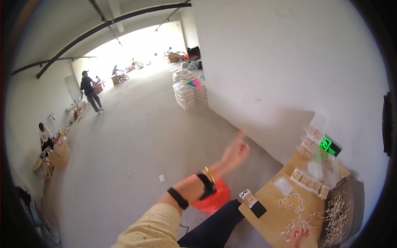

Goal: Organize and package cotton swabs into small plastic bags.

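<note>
Left hand (236,151) half-open, apparently empty, index finger outstretched; right hand (300,237) by loose cotton swabs (305,220), grip unclear

Far end (134,45) overexp.; L hand (236,153) motion-blurred; strong edge distort., dark corners.

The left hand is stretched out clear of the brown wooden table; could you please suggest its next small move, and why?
Perhaps bring the left hand to the brown wooden table: it extends elsewhere, while loose white-tipped sticks lie there by the right hand.
</note>
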### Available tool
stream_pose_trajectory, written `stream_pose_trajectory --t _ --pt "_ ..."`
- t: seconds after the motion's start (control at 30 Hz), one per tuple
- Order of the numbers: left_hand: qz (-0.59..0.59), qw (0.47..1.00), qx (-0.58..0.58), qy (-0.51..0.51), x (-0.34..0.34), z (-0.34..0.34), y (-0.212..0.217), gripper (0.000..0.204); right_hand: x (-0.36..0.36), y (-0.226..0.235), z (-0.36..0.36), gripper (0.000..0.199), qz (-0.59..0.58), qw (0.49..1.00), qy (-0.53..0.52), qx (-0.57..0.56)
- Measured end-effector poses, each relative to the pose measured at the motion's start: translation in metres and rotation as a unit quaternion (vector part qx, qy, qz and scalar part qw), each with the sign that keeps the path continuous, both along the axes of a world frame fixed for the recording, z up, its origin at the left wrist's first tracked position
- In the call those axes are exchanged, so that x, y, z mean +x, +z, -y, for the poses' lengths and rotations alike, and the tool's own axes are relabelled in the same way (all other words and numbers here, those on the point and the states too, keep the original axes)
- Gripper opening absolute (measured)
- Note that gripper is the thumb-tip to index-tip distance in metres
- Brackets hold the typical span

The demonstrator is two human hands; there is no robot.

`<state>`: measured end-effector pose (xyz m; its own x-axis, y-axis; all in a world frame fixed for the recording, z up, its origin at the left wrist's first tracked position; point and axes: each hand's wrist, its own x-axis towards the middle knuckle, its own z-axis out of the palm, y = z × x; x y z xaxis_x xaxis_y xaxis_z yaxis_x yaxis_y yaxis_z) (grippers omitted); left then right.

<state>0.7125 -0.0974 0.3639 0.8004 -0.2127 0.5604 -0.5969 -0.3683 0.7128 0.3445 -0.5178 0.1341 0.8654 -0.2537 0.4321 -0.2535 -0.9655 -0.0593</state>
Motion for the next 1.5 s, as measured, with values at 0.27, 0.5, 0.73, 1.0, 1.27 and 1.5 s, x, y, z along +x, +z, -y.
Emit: stream_pose_trajectory --t 0.27,0.5,0.73,1.0,1.27,1.5 --pt "-0.072 0.979 -0.001 0.190 0.174 -0.195 0.161 0.097 0.009 0.015 0.013 0.031 0.036 0.996 0.046 0.068" --pt "-0.116 0.984 -0.010 0.135 0.172 -0.206 0.175 0.102 0.006 0.042 -0.003 0.026 0.003 0.999 0.039 0.006" --pt "-0.170 0.980 0.019 -0.104 0.043 -0.101 0.093 0.073 0.012 0.064 -0.030 0.029 0.061 0.920 0.005 0.388" --pt "-0.349 0.840 -0.102 -0.402 -0.162 0.013 -0.016 0.045 0.054 0.253 -0.225 0.010 0.102 0.932 0.086 0.337" --pt "-0.397 0.788 -0.267 -0.386 -0.243 0.034 -0.018 0.016 0.026 0.239 -0.243 0.013 0.196 0.794 0.132 0.561" --pt "-0.353 0.813 -0.211 -0.412 -0.254 0.036 -0.017 0.008 -0.005 0.237 -0.246 0.014 0.165 0.796 0.125 0.569"
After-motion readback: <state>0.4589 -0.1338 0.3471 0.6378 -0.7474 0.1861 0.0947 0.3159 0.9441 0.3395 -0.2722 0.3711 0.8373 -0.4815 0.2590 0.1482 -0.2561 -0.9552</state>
